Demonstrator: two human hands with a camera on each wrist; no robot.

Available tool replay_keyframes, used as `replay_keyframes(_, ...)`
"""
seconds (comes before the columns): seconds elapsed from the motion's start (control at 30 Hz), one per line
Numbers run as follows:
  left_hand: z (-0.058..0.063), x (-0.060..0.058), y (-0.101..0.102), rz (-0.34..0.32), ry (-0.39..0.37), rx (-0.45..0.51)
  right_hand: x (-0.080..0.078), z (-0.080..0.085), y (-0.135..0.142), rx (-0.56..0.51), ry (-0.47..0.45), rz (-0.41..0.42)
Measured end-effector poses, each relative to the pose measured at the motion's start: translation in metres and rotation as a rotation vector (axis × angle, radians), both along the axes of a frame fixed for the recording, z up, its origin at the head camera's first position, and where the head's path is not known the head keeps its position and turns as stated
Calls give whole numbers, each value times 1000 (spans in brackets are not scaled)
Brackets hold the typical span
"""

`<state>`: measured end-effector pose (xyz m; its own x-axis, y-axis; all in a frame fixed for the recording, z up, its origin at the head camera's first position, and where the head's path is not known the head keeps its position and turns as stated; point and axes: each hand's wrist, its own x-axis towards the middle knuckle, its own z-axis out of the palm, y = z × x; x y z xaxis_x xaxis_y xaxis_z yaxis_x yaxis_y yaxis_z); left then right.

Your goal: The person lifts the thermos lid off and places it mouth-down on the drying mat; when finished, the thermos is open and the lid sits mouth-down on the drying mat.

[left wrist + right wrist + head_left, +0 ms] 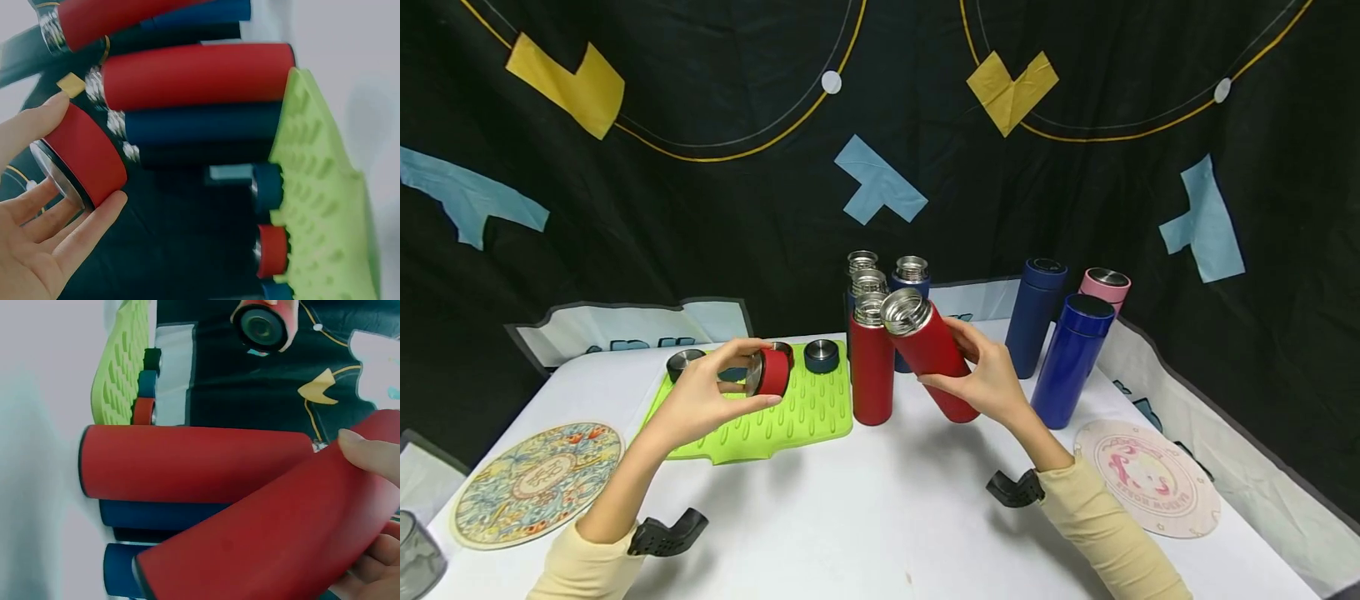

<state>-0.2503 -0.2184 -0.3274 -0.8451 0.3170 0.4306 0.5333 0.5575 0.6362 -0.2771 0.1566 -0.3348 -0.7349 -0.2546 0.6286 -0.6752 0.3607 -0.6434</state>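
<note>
My left hand (703,396) pinches a red bottle lid (774,372) on its side above the green drying mat (801,417), fingers and thumb at its sides. My right hand (988,367) grips a red thermos bottle (934,350) with no lid on; it tilts to the left, bare steel mouth uppermost. Another lidless red bottle (873,375) stands upright close by. Lidless blue bottles (206,124) stand behind it. On the mat lie a navy lid (822,358), a dark lid (682,363), a red lid (273,251) and others partly hidden by my left hand.
To the right stand a dark blue bottle (1036,325), a bright blue bottle (1071,362) and a pink bottle (1107,286), all capped. A patterned round mat (538,483) lies left, a pink round mat (1150,479) right. A glass (417,554) sits at the left edge.
</note>
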Motion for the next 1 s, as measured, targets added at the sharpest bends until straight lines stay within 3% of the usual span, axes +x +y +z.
replay_keyframes(0.17,-9,-4,-17,42,-13,-42,12,12,-7,-90,-55,-37)
replay_keyframes(0.4,-13,-8,-35,109,-36,-123,1,4,-14,-208,-95,-87)
replay_keyframes(0.63,-20,-22,-54,175,-63,-174,-10,-3,-21,-304,-128,-131)
replay_keyframes(0.87,-34,-38,-76,218,-133,-227,-23,-14,-27,-388,-208,-134)
replay_keyframes(1.0,-45,-48,-90,242,-146,-263,-29,-18,-30,-422,-210,-126)
